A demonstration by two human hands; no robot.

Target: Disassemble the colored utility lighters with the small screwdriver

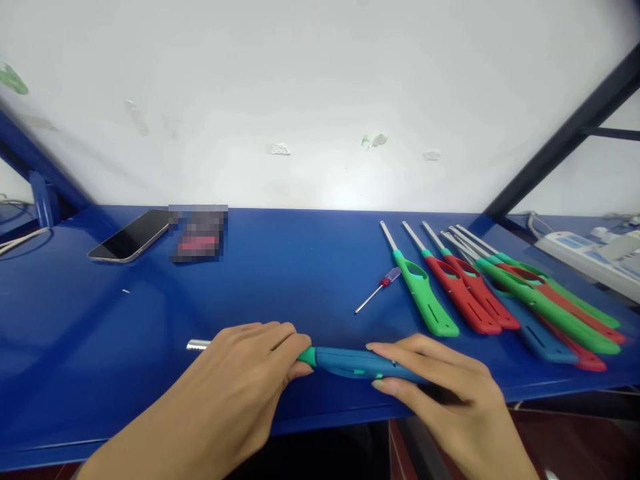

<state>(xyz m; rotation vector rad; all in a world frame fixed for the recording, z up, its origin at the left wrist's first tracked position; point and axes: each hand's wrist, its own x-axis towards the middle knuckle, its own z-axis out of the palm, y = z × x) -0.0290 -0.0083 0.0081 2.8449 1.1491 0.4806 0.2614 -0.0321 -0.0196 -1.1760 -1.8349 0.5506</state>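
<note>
Between my two hands lies a blue gas lighter (345,361) with a green collar, held level near the front edge of the blue shelf. My left hand (250,373) is wrapped round its metal tube and reaches the collar; the silver tip sticks out to the left. At the handle end, my right hand (445,393) grips the blue body between thumb and fingers. A small screwdriver (385,283) with a clear purple and red handle rests beyond my right hand, beside a green lighter (425,299).
Red lighters (463,293) and several more in green, red and blue lie at the right. A phone (133,237) and a blurred dark item (199,233) lie at the back left. A white power strip (590,257) is at the far right. A white wall (320,100) stands behind.
</note>
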